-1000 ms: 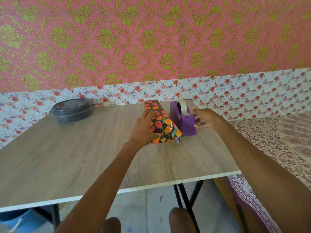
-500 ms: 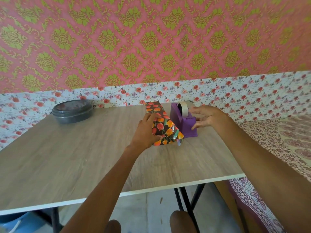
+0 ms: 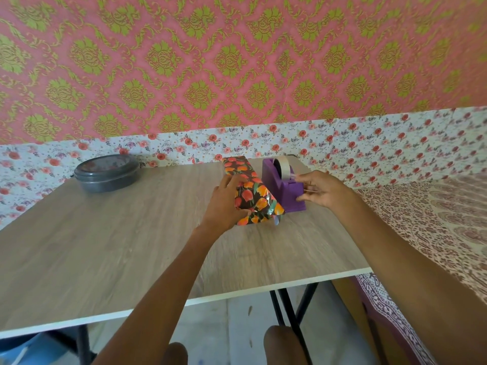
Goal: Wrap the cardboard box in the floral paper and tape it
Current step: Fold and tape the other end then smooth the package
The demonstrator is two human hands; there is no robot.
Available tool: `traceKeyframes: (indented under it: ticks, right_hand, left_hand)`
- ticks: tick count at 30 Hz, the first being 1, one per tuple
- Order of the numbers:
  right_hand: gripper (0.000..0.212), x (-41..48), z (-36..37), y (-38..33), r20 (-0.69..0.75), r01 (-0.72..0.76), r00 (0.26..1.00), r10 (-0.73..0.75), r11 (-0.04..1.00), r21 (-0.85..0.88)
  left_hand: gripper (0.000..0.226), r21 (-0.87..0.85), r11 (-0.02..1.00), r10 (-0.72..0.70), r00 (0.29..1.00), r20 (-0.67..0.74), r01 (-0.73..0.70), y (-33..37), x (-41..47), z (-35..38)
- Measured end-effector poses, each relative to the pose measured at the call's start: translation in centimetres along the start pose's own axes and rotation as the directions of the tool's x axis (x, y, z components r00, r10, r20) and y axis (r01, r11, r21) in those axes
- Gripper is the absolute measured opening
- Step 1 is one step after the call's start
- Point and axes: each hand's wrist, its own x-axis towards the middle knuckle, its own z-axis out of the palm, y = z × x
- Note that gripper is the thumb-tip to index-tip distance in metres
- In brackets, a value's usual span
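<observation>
taping step: my left hand (image 3: 224,204) grips the floral-papered cardboard box (image 3: 254,193) (seam pinned); right hand (image 3: 322,189) seems to pinch tape (image 3: 284,167) at the purple plastic dispenser (image 3: 286,192); next, i'd tear cleanly.

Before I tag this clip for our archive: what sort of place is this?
Probably a room in a home, not a workshop: ornate pink-and-green wallpaper covers the wall, a printed cloth like a bedspread lies to the right, and the wrapping is done on a small wood-look table.
</observation>
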Motion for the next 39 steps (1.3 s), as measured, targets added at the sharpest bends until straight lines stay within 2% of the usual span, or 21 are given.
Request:
traceKeyframes:
  ticks: [10, 12, 14, 15, 16, 17, 18, 19, 21, 23, 27, 29, 34, 37, 39]
  right_hand:
    - [0.012, 0.7, -0.1, 1.2, -0.003, -0.004, 1.0, 0.004, 1.0, -0.005]
    - [0.009, 0.9, -0.2, 1.7, -0.039, 0.034, 0.999, -0.038, 0.996, -0.08]
    - [0.016, 1.0, -0.1, 1.8, -0.108, 0.097, 0.985, -0.135, 0.95, -0.298]
    - [0.018, 1.2, -0.1, 1.7, -0.13, 0.131, 0.967, -0.221, 0.861, -0.492]
    - [0.016, 1.0, 0.2, 1.4, -0.125, 0.153, 0.936, -0.329, 0.7, -0.698]
    - [0.012, 0.6, 0.7, 0.8, -0.079, 0.159, 0.897, -0.435, 0.483, -0.861]
    - [0.011, 0.1, 1.2, 0.4, -0.024, 0.145, 0.862, -0.506, 0.292, -0.945]
    - [0.009, -0.4, 1.8, 0.2, 0.026, 0.126, 0.836, -0.548, 0.146, -0.981]
    - [0.02, -0.8, 2.5, 0.3, 0.064, 0.086, 0.809, -0.584, 0.01, -0.996]
    - [0.014, -0.8, 2.5, 0.6, 0.027, 0.073, 0.819, -0.573, 0.057, -0.996]
    - [0.031, 0.0, 1.2, 0.3, -0.162, 0.057, 0.879, -0.447, 0.438, -0.897]
    - [0.031, 0.0, 0.7, 0.3, -0.214, 0.038, 0.895, -0.392, 0.545, -0.837]
    - [0.03, 0.0, -0.5, 1.3, -0.234, -0.039, 0.907, -0.351, 0.482, -0.876]
    - [0.014, 0.2, -2.0, 1.9, -0.263, 0.04, 0.848, -0.461, 0.551, -0.834]
    - [0.008, -0.6, -2.3, 1.9, -0.215, 0.171, 0.849, -0.483, 0.636, -0.753]
  left_hand:
    - [0.08, -0.005, 1.0, -0.002, 1.0, 0.002, 0.002, 0.0, 0.1, 0.0]
    - [0.08, -0.002, 1.0, 0.004, 1.0, -0.001, -0.004, -0.1, 0.1, 0.0]
    - [0.081, 0.004, 1.0, 0.005, 1.0, 0.0, -0.005, -0.1, 0.1, 0.0]
    - [0.081, 0.005, 1.0, 0.004, 1.0, 0.001, -0.004, -0.1, 0.1, 0.1]
    - [0.081, 0.007, 1.0, 0.004, 1.0, 0.003, -0.004, 0.0, 0.1, 0.1]
    - [0.081, 0.009, 1.0, 0.002, 1.0, -0.001, -0.002, 0.0, 0.1, 0.0]
    - [0.081, 0.011, 1.0, 0.001, 1.0, -0.002, -0.001, 0.0, 0.1, 0.0]
    - [0.081, 0.008, 1.0, -0.001, 1.0, -0.002, 0.002, 0.0, 0.1, 0.0]
    - [0.082, 0.0, 1.0, -0.003, 1.0, -0.001, 0.003, 0.0, 0.1, 0.0]
    - [0.082, 0.001, 1.0, -0.007, 1.0, 0.001, 0.007, 0.0, 0.1, 0.0]
    - [0.081, 0.007, 1.0, -0.016, 1.0, 0.005, 0.016, 0.1, 0.1, -0.1]
    - [0.08, 0.002, 1.0, -0.008, 1.0, 0.008, 0.008, 0.0, 0.1, -0.1]
    - [0.079, 0.005, 1.0, -0.003, 1.0, 0.007, 0.003, 0.1, 0.1, 0.0]
    - [0.079, 0.012, 1.0, 0.008, 1.0, 0.001, -0.008, 0.0, 0.2, 0.0]
    - [0.08, 0.006, 1.0, 0.005, 1.0, 0.001, -0.005, -0.2, 0.3, 0.1]
